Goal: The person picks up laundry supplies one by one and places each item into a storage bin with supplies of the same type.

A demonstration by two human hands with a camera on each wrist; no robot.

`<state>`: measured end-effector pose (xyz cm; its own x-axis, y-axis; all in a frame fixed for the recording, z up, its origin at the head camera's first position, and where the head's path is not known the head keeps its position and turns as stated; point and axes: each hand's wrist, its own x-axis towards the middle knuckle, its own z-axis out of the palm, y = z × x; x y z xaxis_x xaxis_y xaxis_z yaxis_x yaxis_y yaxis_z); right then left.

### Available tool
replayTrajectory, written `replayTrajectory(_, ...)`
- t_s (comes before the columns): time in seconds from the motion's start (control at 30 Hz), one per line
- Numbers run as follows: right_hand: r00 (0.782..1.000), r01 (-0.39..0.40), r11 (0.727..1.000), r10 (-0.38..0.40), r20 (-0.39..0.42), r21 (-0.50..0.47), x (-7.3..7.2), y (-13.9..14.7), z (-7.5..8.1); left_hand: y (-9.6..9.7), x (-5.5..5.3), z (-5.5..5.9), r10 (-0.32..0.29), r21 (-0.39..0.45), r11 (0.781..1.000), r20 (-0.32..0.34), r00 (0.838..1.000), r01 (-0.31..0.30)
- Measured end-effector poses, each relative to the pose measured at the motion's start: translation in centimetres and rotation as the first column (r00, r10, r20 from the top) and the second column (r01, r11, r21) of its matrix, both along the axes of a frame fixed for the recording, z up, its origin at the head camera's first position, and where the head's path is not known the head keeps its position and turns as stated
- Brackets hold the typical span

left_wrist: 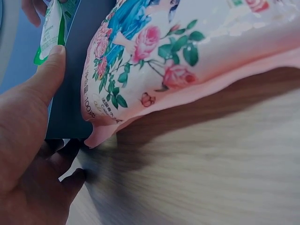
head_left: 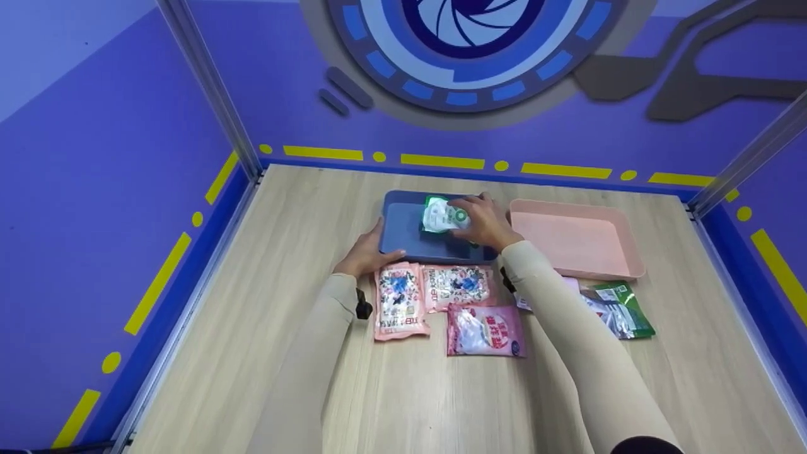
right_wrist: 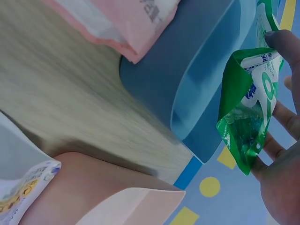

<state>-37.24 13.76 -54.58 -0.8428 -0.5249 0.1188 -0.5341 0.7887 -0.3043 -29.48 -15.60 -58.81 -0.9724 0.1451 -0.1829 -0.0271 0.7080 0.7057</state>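
My right hand (head_left: 484, 221) grips a green-and-white packet (head_left: 442, 215) over the blue tray (head_left: 403, 238). In the right wrist view the packet (right_wrist: 253, 93) is bent between thumb and fingers. My left hand (head_left: 367, 251) holds the tray's near left corner, its thumb at the rim and its fingers around the outside in the left wrist view. Two pink floral packets (head_left: 401, 299) (head_left: 459, 287) lie just in front of the tray, one upright to me and one sideways. Nearer to me lies a darker pink packet (head_left: 485, 331).
A pink tray (head_left: 570, 243) stands to the right of the blue one. By its front edge lie a green-and-silver packet (head_left: 624, 310) and a pale packet (head_left: 572, 284), partly hidden by my right forearm. Purple walls enclose the wooden table (head_left: 296, 233) at the back and sides.
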Motion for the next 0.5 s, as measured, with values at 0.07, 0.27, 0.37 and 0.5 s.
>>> replayTrajectory(0.07,1.0,0.006,1.0,-0.006,0.0,0.001,-0.06,0.02,0.05,0.06,-0.04,0.03,0.001,-0.001,1.0,0.004,1.0,-0.001)
replayTrajectory(0.27,1.0,0.031,0.999,-0.031,0.003,0.014,-0.23,-0.16,-0.09,0.07,-0.24,-0.01,0.006,-0.003,1.0,0.013,1.0,-0.006)
replayTrajectory(0.37,0.999,0.032,0.999,-0.032,0.005,0.028,-0.29,-0.26,-0.41,0.09,-0.17,-0.07,-0.003,-0.004,1.0,0.007,1.0,0.004)
replayTrajectory(0.5,0.998,0.053,0.997,-0.054,0.022,0.049,-0.5,-0.72,-0.75,-0.16,-0.09,-0.12,-0.02,0.005,1.0,-0.001,1.0,0.02)
